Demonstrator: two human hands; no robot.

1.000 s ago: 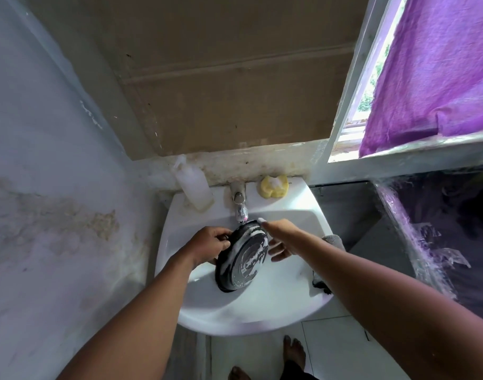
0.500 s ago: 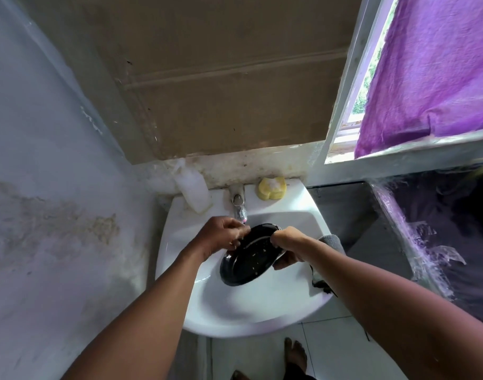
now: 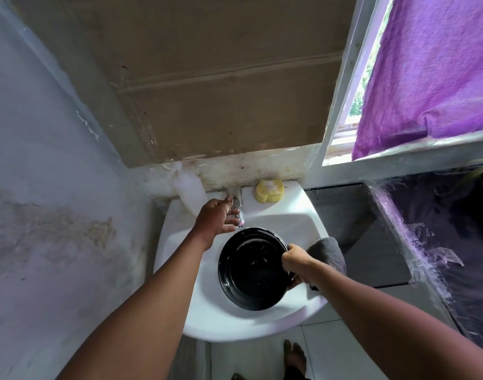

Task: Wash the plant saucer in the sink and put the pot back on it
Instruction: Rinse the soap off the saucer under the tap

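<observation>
Round black plastic plant saucer (image 3: 251,270) sits tilted inside the white ceramic sink (image 3: 276,223), hollow side up, a few pale specks showing on its floor. No suds visible on the face now.

Right hand (image 3: 295,263): grip clamped on the saucer's right rim, thumb over the lip, fingers under. Left hand (image 3: 218,218): off the saucer, fingers spread and apart, holding nothing, reaching at the small metal tap (image 3: 238,208) at the back of the basin. Cannot tell whether water is running.

Judged step: rinse finished or near it, tap being worked. To do it well: keep the saucer low over the basin so drips fall inside; a one-handed hold on a wet rim may slip, so pinch firmly. Check the pale specks; if they are dirt, another pass under water is called for.

Around: grey cloth (image 3: 328,253) draped on the sink's right edge, just beside the right hand, handy for drying. Yellow soap-like lump (image 3: 269,190) on the back ledge; white plastic bottle (image 3: 189,190) leaning left of the tap. Pot not in view.
</observation>
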